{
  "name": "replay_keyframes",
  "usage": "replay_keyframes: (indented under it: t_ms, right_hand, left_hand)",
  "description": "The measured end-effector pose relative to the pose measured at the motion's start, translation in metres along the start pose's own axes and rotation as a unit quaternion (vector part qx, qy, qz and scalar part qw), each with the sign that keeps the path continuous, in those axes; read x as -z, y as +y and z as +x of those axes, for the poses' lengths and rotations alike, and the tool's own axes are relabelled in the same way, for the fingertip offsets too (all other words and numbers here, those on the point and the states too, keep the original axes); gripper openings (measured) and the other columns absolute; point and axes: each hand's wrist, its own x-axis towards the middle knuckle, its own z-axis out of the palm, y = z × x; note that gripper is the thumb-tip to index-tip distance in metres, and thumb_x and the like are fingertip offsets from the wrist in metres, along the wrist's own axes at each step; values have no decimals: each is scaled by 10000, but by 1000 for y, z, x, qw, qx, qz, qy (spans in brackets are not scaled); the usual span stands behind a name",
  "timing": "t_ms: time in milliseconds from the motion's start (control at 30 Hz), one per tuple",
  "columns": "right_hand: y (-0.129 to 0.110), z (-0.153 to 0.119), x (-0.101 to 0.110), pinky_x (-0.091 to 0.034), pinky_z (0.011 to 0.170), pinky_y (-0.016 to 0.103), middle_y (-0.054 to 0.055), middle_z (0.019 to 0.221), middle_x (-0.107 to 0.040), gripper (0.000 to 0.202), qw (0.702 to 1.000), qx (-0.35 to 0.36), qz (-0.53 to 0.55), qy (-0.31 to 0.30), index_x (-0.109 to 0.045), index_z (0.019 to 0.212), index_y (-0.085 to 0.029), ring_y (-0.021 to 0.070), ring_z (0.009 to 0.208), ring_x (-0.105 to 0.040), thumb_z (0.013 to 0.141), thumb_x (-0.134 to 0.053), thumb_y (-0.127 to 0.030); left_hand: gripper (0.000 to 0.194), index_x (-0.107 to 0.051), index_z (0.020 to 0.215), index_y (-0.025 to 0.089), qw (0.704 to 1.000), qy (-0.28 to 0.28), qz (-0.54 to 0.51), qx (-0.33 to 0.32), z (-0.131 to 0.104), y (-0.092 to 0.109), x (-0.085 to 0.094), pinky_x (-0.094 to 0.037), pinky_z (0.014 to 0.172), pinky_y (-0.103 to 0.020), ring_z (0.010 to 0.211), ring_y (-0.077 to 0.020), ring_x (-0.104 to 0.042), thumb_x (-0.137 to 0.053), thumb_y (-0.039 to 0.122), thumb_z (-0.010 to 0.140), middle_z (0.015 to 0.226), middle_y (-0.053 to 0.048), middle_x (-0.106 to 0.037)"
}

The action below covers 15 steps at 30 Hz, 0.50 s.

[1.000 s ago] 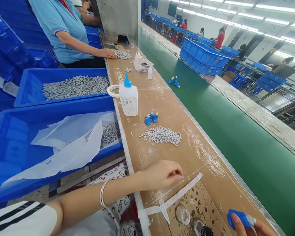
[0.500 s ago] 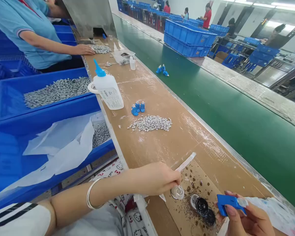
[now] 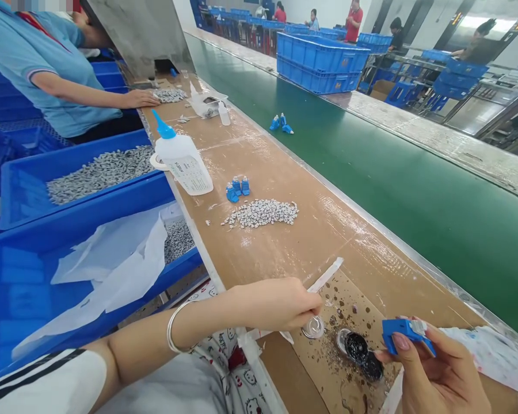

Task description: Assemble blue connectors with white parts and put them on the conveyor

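My right hand point(image 3: 440, 368) grips a blue plastic part point(image 3: 408, 335) with a small translucent white piece at one end, held above the table's front right. My left hand point(image 3: 285, 305) is closed, fingertips pinched just above a small clear round cup point(image 3: 314, 328); what it holds, if anything, is hidden. Between the hands stand small round pots of black, wet-looking stuff point(image 3: 356, 347). They sit on a stained cardboard sheet point(image 3: 349, 302) with dark spots. Farther up the table lie a pile of small white-grey pieces point(image 3: 265, 213) and a few similar blue parts point(image 3: 237, 188).
A white jug with a blue spout point(image 3: 183, 164) stands at the table's left edge. Blue bins point(image 3: 8, 276) line the left. A green conveyor belt point(image 3: 371, 172) runs along the right, carrying blue parts point(image 3: 281, 123). A co-worker's hand point(image 3: 141, 99) rests at the far end.
The view has shifted slightly. My right hand has turned the blue part a little and lifted it slightly. My left hand stays by the clear cup.
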Motion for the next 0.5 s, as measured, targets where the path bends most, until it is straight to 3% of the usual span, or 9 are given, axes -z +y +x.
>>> replay_keyframes:
  t_ms: [167,367,500]
  right_hand:
    - [0,-3,0,-596,497,234,37,865,-710,307,999,-41,-14,-5,-711,906,-225,170,612,-695,657,-879,-292]
    - [1,-3,-1,-582,499,220,45,837,-711,259,999,-26,-13,-36,-721,895,-219,161,579,-686,690,-860,-295]
    - [5,-5,-4,-602,548,240,27,791,-713,254,998,-37,7,-51,-707,890,-226,171,608,-701,702,-855,-313]
  left_hand:
    - [111,-658,939,182,1000,14,-5,-13,2,-4,-5,-369,547,-232,698,-176,-677,-559,139,961,776,-14,-726]
    - [130,-653,884,173,999,22,-17,-15,1,-6,-8,-355,533,-239,674,-176,-664,-551,143,960,759,-20,-716]
    - [131,-660,899,161,991,83,-103,-32,-4,-7,-4,-378,579,-225,666,-154,-637,-554,99,943,743,-9,-705]
